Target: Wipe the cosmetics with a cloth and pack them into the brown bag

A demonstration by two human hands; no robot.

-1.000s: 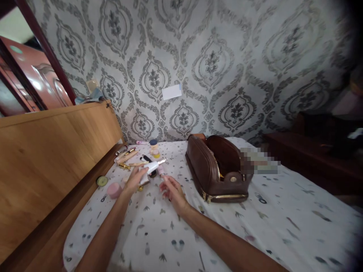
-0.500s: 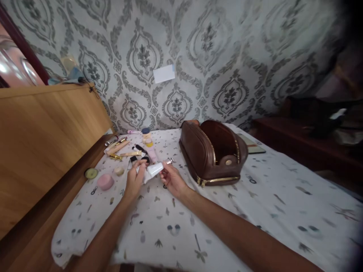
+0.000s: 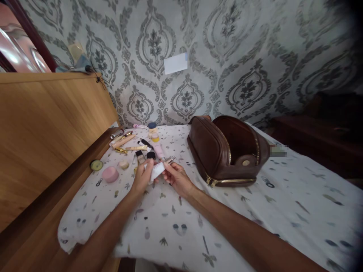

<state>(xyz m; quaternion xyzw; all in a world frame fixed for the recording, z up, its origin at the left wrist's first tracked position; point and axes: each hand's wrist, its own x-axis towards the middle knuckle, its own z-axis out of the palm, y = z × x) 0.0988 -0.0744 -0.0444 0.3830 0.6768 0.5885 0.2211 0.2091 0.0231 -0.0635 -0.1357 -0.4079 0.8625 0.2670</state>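
A white squeeze tube (image 3: 157,170) with a silvery cap lies across both of my hands, above the patterned cloth. My left hand (image 3: 144,176) grips its body end. The fingers of my right hand (image 3: 177,177) are closed around the cap end. Just beyond them are a pink tube (image 3: 159,150), a small bottle with a black cap (image 3: 140,157) and a round black lid (image 3: 151,155). To the right stands a brown toiletry bag (image 3: 210,145), its top unzipped and gaping; the inside is too dark to make out.
Left of my hands sit a pink round jar (image 3: 110,174), a small cream jar (image 3: 123,164) and a green-topped tin (image 3: 96,165). Several cosmetics, among them a gold tube (image 3: 121,150) and a blue-lidded jar (image 3: 152,128), lie farther back. A wooden panel (image 3: 56,113) borders the left side.
The view has shifted, so the scene sits farther right. The tube stays in both hands, now tilted differently, and my right fingers wrap more of its cap end.
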